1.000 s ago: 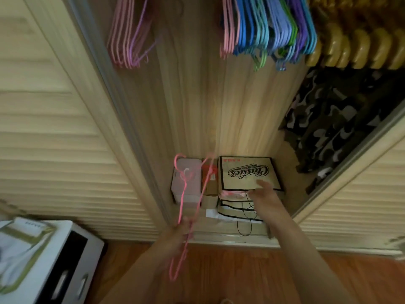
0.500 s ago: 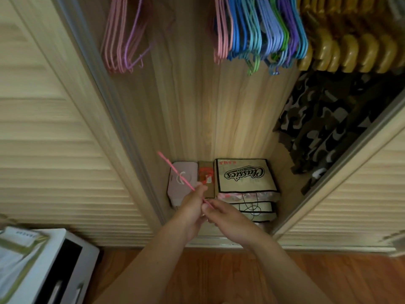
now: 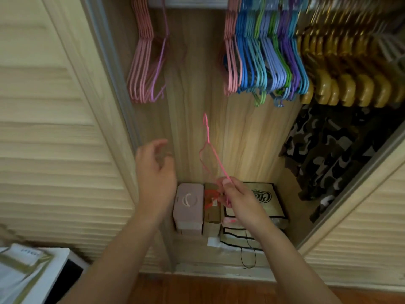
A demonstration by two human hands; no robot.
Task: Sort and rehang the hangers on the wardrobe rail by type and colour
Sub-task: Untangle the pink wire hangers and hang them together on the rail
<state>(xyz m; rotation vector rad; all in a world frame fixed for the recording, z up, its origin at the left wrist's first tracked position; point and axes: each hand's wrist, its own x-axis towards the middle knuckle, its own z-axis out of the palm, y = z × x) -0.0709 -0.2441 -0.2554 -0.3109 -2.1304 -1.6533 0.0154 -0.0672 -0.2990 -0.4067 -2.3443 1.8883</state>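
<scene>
Fingers [image 3: 228, 183] of the right hand [image 3: 238, 200] are pinched shut on the lower end of a thin pink wire hanger [image 3: 213, 153], thumb on top; left hand [image 3: 154, 172] is beside it, fingers loosely curled and half open, holding nothing. Hanger stands tilted w/ hook up, in front of the wardrobe back panel, well below the rail [image 3: 188, 2] and between the two hanging groups: pink hangers [image 3: 142, 62] at left, then a gap, then a mixed blue/green/purple bunch [image 3: 267, 55] w/ a few pink ones on its left edge, and gold padded hangers [image 3: 350, 84] at right. Judging by looks: v. light, springy wire, prob. coated so not very slippery, but it will swing and twist if held by one corner like this. Better hold is at the neck just under the hook, or the shoulder near the top, so the hook can be aimed at the rail. Likely spot is w/ the pink group at left. Risk: hook snagging neighbouring wires. Boxes [image 3: 188, 205] on the wardrobe floor aren't in the way.
</scene>
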